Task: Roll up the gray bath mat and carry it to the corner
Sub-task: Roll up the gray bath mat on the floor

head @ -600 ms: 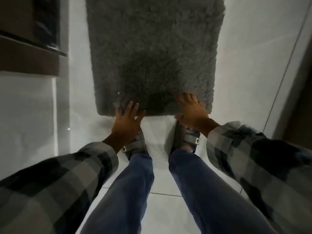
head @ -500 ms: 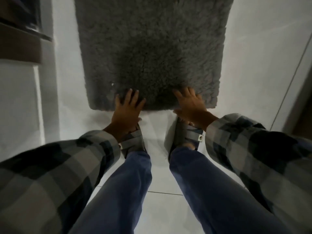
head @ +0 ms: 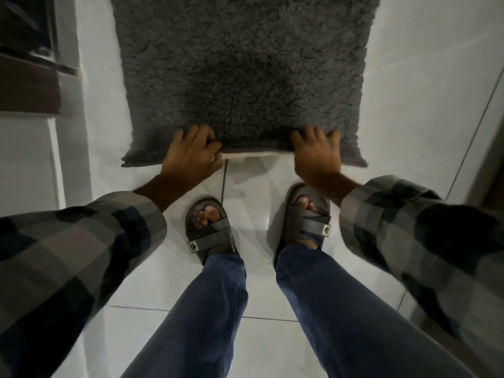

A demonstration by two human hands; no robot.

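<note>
The gray bath mat [head: 242,69], thick and shaggy, lies flat on the white tiled floor and runs off the top of the view. Its near edge is lifted a little in the middle, showing a strip of pale backing. My left hand [head: 191,156] grips that edge left of centre, fingers curled over the pile and thumb underneath. My right hand [head: 317,154] holds the same edge right of centre, fingers on top of the pile. Both near corners of the mat still rest on the floor.
My feet in gray sandals [head: 210,230] stand on the tiles just behind the mat's edge. A dark wooden unit [head: 30,85] and a white wall [head: 24,156] bound the left side. A dark door edge [head: 493,148] stands at the right.
My hands went from lying flat on the mat's near edge to gripping it, and the edge has come up off the floor. The view has pulled back, showing my feet.
</note>
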